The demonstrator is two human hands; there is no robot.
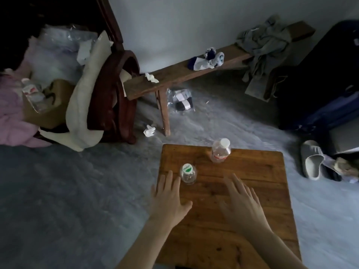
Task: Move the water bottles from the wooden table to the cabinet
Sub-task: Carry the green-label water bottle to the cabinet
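Near the frame's centre, the green-and-white cap of the near bottle (187,174) carries a short green word, too blurred to read for certain. The far bottle (220,151), above and right of it, wears a red-and-white label whose print is too small to make out.

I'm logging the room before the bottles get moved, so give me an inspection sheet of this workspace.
Surface: wooden table, bare brown top.
Job's things: green-capped bottle and white-capped bottle both stand upright on the table; no cabinet seen.
Clutter: crumpled tissue and a packet on the floor; socks and grey clothes on the bench.
Hands: left hand flat, fingers straight, beside the green-capped bottle; right hand flat, holding nothing.
Cables: nothing seen.
Surroundings: slipper, dark suitcase, dark wooden chair.
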